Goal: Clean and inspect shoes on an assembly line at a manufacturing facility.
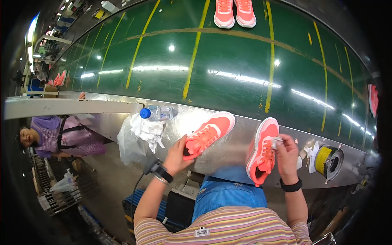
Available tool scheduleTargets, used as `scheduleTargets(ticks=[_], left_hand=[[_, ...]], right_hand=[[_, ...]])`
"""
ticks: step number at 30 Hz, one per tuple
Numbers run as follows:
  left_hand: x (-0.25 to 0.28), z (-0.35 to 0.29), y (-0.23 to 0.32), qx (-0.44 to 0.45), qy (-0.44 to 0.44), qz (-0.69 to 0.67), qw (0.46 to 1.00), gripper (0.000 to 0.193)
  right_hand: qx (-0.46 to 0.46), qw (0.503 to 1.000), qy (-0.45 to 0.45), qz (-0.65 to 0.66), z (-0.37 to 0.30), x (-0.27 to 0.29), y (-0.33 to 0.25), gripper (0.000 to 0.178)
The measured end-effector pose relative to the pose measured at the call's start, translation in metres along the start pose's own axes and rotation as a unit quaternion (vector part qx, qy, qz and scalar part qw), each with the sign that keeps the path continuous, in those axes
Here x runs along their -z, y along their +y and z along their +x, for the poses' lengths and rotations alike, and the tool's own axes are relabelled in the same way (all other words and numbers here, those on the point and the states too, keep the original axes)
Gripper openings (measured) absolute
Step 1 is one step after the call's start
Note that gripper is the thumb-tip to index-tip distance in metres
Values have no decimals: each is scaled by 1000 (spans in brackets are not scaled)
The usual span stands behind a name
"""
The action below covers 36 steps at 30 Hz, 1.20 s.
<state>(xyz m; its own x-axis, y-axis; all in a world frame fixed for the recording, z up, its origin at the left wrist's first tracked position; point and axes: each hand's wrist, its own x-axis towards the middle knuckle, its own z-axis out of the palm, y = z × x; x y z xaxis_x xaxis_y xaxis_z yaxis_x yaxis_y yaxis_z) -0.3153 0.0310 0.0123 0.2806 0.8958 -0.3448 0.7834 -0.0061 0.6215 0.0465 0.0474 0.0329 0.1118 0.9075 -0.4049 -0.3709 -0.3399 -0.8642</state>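
Observation:
My left hand [177, 158] is closed on the heel collar of a coral-pink sneaker [208, 135], which lies on the metal ledge with its toe pointing away to the right. Its mate, a second coral sneaker [263, 149] with a white sole, rests to the right, toe away from me. Pinched in my right hand [288, 154] is a small white wad [277, 142], seemingly cloth or tissue, at the laces of that second sneaker. Whether the wad touches the laces I cannot tell.
A green conveyor belt [163, 55] with yellow lines runs beyond the metal ledge [192, 116], carrying a pair of coral sneakers [234, 14]. A water bottle [157, 113] and white rags [147, 130] lie left; a yellow-labelled tin [329, 161] stands right. Another person [61, 134] is at left.

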Motion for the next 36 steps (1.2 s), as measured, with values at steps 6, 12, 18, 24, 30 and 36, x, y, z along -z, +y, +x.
scheduleTargets(ticks=[6, 12, 18, 24, 30, 36], left_hand=[[-85, -39, 39, -5, 181, 138, 974, 73], [-82, -53, 38, -5, 217, -8, 976, 72], [-66, -16, -27, 44, -23, -314, 948, 77], [-79, -5, -8, -25, -98, -98, 990, 92], [-88, -12, 0, 55, -231, -385, 892, 64], [-89, -49, 31, 90, -199, -489, 845, 81]], right_hand=[[40, 987, -90, -130, 0, -77, 35, 19], [-21, 977, -79, -197, 1, -95, 51, 17], [-8, 954, -100, -283, 2, -82, 48, 14], [-16, 940, -70, -332, -10, -78, 46, 15], [45, 940, -80, -329, -41, -87, 62, 12], [248, 806, -152, -515, -56, -109, 67, 12]])
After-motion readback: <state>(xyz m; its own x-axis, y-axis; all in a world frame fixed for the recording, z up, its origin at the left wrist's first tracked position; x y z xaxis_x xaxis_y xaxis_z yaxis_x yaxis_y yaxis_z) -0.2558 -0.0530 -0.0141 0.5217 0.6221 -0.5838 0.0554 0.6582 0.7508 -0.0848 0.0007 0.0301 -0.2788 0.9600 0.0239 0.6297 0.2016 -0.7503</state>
